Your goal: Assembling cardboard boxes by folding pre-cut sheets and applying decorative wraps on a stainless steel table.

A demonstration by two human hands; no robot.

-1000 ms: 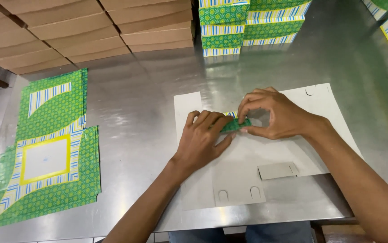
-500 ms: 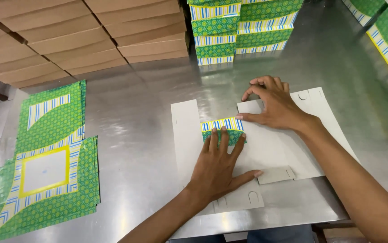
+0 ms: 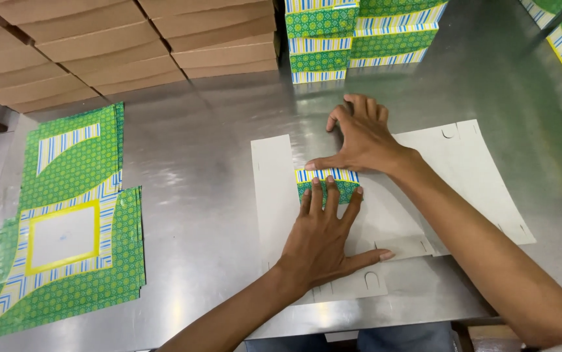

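At the centre of the frame a flat grey cardboard sheet (image 3: 418, 215) lies blank side up on the desk (image 3: 209, 169), and one of its flaps (image 3: 328, 182) is folded over so that its green and blue-striped printed face shows. The left hand (image 3: 323, 241) lies flat on this flap, fingers (image 3: 325, 199) spread and straight, gripping nothing, which looks like pressing the fold down. The right hand (image 3: 359, 140), just above it in the frame, is also open, its fingertips and thumb planted along the crease, seemingly to keep the sheet from sliding. The desk is bare, shiny metal that mirrors the things on it. At the left of the frame sits a stack of flat printed sheets (image 3: 65, 228), printed side up, near at hand. Along the upper left run rows of plain brown boxes (image 3: 98, 52), and at top centre stand stacked green boxes (image 3: 359, 36).
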